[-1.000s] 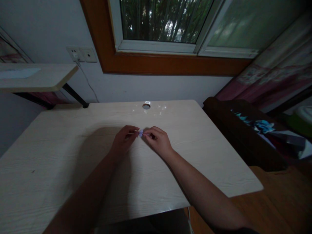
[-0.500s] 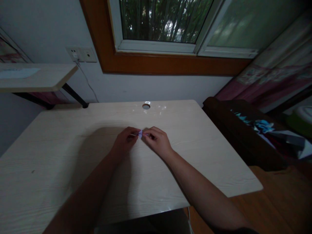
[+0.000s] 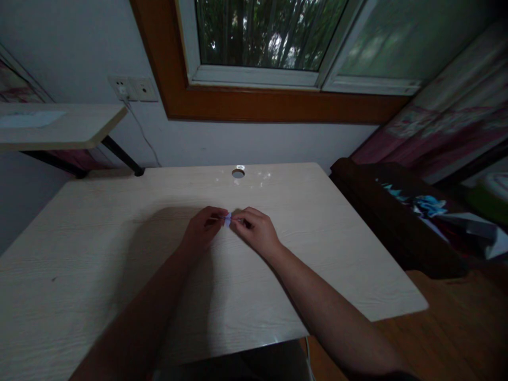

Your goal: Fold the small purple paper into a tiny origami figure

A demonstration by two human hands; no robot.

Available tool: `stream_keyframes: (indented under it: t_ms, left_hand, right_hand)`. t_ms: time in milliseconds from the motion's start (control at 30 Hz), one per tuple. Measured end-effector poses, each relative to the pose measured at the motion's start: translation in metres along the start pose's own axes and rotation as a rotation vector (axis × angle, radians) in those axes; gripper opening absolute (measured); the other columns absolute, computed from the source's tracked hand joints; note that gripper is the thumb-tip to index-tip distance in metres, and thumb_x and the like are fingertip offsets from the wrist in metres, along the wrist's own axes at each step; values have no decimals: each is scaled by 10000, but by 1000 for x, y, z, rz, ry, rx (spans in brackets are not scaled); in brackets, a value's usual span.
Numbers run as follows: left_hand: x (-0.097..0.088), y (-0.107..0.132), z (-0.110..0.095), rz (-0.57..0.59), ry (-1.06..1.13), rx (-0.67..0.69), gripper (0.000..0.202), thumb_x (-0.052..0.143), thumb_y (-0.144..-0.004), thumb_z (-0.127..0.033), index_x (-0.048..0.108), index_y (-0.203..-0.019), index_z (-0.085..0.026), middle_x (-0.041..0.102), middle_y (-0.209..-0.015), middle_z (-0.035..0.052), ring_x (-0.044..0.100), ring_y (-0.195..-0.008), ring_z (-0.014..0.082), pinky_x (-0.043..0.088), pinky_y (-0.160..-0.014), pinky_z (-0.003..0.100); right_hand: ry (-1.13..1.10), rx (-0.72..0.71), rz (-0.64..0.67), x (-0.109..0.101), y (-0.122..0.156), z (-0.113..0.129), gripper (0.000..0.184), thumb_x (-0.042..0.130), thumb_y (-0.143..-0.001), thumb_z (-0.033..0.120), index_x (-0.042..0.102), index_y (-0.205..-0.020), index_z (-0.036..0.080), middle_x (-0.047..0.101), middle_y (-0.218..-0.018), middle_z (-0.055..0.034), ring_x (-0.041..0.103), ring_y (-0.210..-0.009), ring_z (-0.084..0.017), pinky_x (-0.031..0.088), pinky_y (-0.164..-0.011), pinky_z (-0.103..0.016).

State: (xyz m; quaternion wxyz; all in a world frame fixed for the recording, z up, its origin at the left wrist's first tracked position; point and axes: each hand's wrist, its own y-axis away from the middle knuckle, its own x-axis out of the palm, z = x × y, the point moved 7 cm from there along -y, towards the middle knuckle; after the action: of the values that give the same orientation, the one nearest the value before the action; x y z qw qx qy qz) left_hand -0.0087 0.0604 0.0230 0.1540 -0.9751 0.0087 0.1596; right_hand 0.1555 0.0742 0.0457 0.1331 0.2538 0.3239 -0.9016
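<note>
Where hands (image 3: 200,228) (image 3: 257,228) pinch, lilac piece (image 3: 227,219) (small), tabletop (image 3: 317,227)

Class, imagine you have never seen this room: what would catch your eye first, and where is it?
Most likely the left hand and right hand, meeting mid-desk around a small pale purple piece, too small to identify. Next, the bright window in its orange-brown frame, beyond the desk. A crumpled-looking blue thing also stands out against the dark furniture at far right.
</note>
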Motion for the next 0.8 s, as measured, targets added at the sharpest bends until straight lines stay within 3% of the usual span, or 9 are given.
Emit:
stream_keyframes:
  t_ms: [267,633,800]
  left_hand:
    - [5,1,-6,44,19,69,259,633,-854,-236,642,-1113,-235,629,-1196,78,656,-1039,180,589,-860,327]
    - [13,3,0,98,69,-20,489,706,-770,-183,579,-1236,-257,591,-1214,89,648,-960,169,591,-822,321]
    - [15,3,0,117,62,27,526,718,-764,-171,558,-1256,-267,554,-1249,88,606,-1056,190,567,-870,338]
  right_hand:
    - [13,10,-10,-1,-1,2,88,630,-887,207,717,-888,223,657,-793,-22,584,-672,-133,458,-640,-250]
    - [-18,16,2,-1,0,1,95,620,-907,228,715,-904,218,650,-802,-25,580,-681,-133,453,-653,-253]
    - [-28,28,5,0,0,-2,101,617,-911,233,715,-917,211,651,-814,-25,576,-682,-128,449,-660,-247]
